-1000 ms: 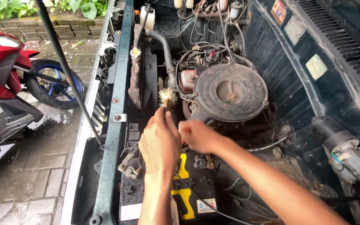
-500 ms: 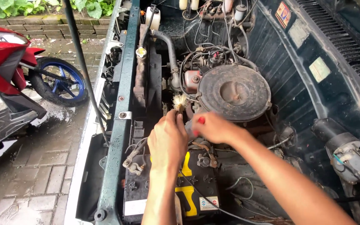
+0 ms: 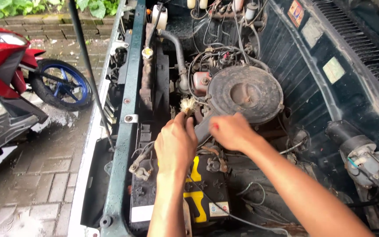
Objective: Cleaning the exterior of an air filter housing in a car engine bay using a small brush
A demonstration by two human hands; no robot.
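Hands, two: left hand [image 3: 175,145] pinching one brush [image 3: 187,105], right hand [image 3: 230,131] beside

Two hands work over the engine bay: one left hand [image 3: 175,142], one right hand [image 3: 230,130]. One round air cleaner [image 3: 245,93], one black-and-yellow battery [image 3: 198,193], one small pale brush [image 3: 187,105], one red motorcycle [image 3: 5,74], one hood prop rod [image 3: 89,70].

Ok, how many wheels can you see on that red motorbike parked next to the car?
1. The blue-rimmed wheel stands on the wet paving at upper left, just beyond the car's front edge. The red motorbike runs out of frame, so its other wheel may be hidden.
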